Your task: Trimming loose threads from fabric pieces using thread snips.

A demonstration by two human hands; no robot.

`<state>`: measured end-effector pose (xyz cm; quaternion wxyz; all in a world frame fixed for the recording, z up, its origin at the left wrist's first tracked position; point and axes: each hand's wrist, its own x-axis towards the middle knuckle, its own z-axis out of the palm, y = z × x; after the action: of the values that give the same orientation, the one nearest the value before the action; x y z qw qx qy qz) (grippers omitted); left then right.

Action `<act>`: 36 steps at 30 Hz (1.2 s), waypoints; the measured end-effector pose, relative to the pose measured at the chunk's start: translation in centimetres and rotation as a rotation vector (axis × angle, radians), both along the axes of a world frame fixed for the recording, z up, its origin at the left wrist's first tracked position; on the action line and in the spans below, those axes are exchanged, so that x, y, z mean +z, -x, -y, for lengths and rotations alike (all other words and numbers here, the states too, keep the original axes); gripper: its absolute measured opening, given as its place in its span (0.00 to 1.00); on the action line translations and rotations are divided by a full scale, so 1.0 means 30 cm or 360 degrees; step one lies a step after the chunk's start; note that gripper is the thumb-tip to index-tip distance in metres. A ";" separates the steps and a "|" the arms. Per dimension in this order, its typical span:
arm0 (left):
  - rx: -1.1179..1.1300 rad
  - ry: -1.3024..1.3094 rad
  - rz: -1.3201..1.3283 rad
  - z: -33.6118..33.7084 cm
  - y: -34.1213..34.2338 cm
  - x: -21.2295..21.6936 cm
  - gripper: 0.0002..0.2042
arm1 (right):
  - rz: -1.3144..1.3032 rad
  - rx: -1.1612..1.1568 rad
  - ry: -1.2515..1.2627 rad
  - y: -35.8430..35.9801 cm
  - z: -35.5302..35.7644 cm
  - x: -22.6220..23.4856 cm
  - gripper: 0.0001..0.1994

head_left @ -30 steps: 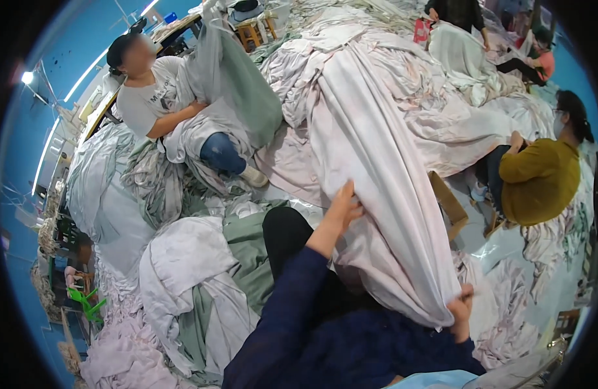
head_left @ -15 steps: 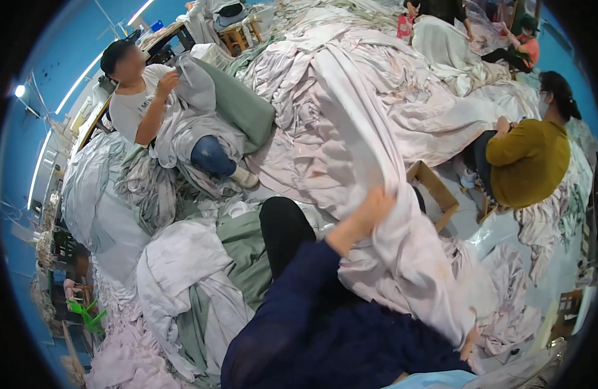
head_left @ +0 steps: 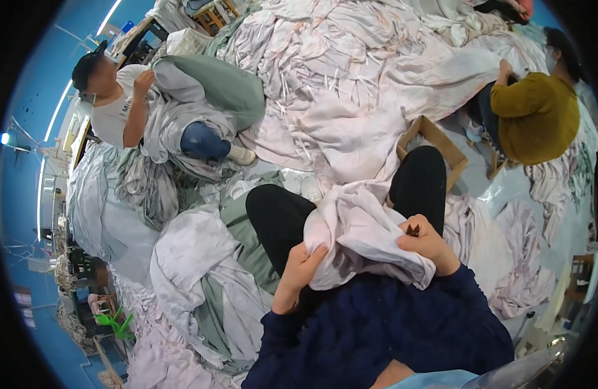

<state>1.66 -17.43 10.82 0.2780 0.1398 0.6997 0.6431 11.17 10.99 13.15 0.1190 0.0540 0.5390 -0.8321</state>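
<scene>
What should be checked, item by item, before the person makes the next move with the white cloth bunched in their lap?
1. Left hand grips the white cloth at its left edge: ok.
2. Right hand pinches the cloth's upper right fold: ok.
3. Small dark object at the right hand's fingers, kind and hold: cannot tell.
4. Cloth free of the big pile of sheets ahead: cannot tell; it seems to run on toward it.
5. Co-worker in the mustard top and co-worker in the white shirt apart from the cloth: ok.
</scene>
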 end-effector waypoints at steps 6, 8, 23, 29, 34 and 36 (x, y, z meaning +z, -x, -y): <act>-0.0540 0.0242 -0.0079 -0.107 0.118 -0.091 0.11 | 0.0126 0.0099 -0.0160 0.031 -0.005 -0.108 0.13; -0.0555 0.0195 -0.0219 -0.145 0.192 -0.066 0.11 | 0.0081 -0.0016 -0.0345 0.088 0.004 -0.074 0.13; -0.1535 0.1211 -0.0824 -0.443 0.766 -0.333 0.13 | 0.0532 -0.0590 -0.1025 1.471 -0.302 -0.921 0.15; -0.1201 0.0894 -0.1324 -0.387 0.838 -0.340 0.21 | 0.0023 -0.0925 -0.1606 1.935 -0.528 -1.536 0.17; -0.1241 0.1013 -0.1052 -0.376 0.968 -0.333 0.20 | 0.0036 -0.1002 -0.2036 2.025 -0.375 -1.657 0.18; -0.1247 0.1052 -0.0979 -0.364 0.975 -0.318 0.21 | 0.0206 -0.0948 -0.1776 2.004 -0.293 -1.536 0.13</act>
<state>-27.58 -6.51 1.29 0.3079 0.4735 0.8074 0.1709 -48.94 19.78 -32.92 -0.1314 0.3056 0.8452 -0.4184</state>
